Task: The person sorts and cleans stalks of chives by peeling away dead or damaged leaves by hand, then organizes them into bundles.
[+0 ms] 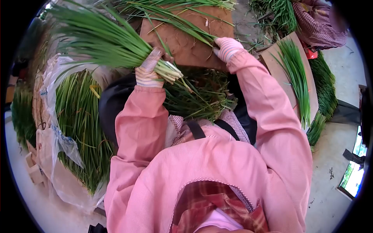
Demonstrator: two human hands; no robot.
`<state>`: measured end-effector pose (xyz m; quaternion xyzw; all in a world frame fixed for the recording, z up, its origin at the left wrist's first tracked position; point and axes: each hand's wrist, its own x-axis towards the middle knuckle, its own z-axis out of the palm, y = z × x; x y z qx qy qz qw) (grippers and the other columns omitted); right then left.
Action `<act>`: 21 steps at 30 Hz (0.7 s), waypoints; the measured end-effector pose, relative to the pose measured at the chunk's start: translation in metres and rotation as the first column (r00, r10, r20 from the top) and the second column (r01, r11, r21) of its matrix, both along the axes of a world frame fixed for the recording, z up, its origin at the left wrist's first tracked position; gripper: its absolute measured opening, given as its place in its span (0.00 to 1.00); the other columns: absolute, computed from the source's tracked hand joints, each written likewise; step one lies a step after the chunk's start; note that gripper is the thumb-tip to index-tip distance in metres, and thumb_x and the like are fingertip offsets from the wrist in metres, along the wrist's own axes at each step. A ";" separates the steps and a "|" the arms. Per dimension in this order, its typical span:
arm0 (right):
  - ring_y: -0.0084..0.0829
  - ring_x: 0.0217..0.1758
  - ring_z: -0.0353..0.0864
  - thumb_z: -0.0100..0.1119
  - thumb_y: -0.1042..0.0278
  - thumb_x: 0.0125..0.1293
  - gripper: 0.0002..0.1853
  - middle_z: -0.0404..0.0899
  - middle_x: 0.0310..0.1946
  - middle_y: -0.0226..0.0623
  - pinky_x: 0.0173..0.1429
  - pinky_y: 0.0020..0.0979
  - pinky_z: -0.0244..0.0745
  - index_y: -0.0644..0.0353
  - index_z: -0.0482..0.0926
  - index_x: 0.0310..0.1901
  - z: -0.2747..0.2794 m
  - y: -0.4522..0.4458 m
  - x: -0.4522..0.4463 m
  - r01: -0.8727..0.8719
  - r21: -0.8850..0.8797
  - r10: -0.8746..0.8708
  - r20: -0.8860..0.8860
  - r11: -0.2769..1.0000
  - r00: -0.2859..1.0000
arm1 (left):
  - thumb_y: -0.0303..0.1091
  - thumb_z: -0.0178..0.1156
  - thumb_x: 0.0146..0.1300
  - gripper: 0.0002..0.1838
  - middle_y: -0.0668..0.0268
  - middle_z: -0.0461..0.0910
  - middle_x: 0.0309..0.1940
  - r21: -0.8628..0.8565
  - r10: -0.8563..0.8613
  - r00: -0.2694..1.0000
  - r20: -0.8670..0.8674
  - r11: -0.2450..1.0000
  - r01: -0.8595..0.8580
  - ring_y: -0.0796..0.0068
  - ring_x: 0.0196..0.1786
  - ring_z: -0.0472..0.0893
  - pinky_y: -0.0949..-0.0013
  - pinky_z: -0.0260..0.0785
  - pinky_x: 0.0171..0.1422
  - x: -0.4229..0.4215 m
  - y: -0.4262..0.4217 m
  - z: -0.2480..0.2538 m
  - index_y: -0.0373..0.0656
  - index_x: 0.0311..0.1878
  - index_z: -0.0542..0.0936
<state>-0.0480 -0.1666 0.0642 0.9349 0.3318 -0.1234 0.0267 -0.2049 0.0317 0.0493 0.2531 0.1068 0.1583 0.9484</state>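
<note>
My left hand (149, 70), in a striped glove, is closed round a thick bunch of garlic chives (110, 44). Their green leaves fan out to the upper left, and the pale cut ends point to the lower right. My right hand (228, 49), gloved too, pinches the ends of a few loose chive stalks (194, 34) over the right side of a brown board (186, 48). More chives lie across the far edge of the board. Loose green leaves (198, 93) are heaped in my lap below it.
On my left stands a plastic-lined sack (52, 83) full of chives (79, 120). To the right, a small bunch (295, 77) lies on a slanted board (272, 58), with more chives (325, 83) behind it. Another person's checked sleeve (318, 25) shows at the upper right.
</note>
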 end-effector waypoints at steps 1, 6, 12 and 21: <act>0.46 0.37 0.73 0.52 0.62 0.50 0.13 0.75 0.31 0.48 0.40 0.37 0.69 0.61 0.73 0.35 0.008 0.000 0.002 0.034 0.028 -0.032 -0.077 0.999 0.997 | 0.24 0.61 0.47 0.14 0.66 0.72 0.24 0.048 -0.019 0.999 -0.042 0.999 0.021 0.69 0.27 0.73 0.60 0.72 0.31 -0.002 0.000 -0.002 0.45 0.38 0.70; 0.22 0.18 0.70 0.52 0.62 0.55 0.10 0.72 0.21 0.28 0.19 0.22 0.63 0.56 0.72 0.37 0.021 -0.029 0.015 0.784 0.429 -0.175 -0.818 0.449 0.548 | 0.27 0.64 0.44 0.13 0.64 0.72 0.23 0.088 0.028 0.978 -0.205 0.996 -0.011 0.69 0.24 0.74 0.65 0.73 0.26 -0.005 -0.009 0.006 0.42 0.33 0.72; 0.22 0.19 0.71 0.55 0.61 0.55 0.13 0.73 0.23 0.30 0.21 0.23 0.66 0.57 0.70 0.40 0.024 -0.045 -0.052 0.924 0.279 0.035 -0.959 0.263 0.280 | 0.29 0.62 0.48 0.12 0.60 0.75 0.26 0.021 -0.129 0.883 -0.451 0.988 0.155 0.68 0.26 0.76 0.65 0.73 0.28 -0.005 -0.036 0.002 0.40 0.36 0.73; 0.21 0.34 0.71 0.52 0.70 0.56 0.09 0.74 0.29 0.32 0.39 0.24 0.68 0.62 0.72 0.39 0.023 0.000 -0.101 0.358 0.569 0.252 -0.729 0.740 0.637 | 0.27 0.62 0.45 0.12 0.62 0.75 0.29 -0.203 -0.271 0.889 -0.368 0.957 0.208 0.66 0.30 0.76 0.63 0.73 0.35 -0.017 -0.044 -0.008 0.40 0.36 0.73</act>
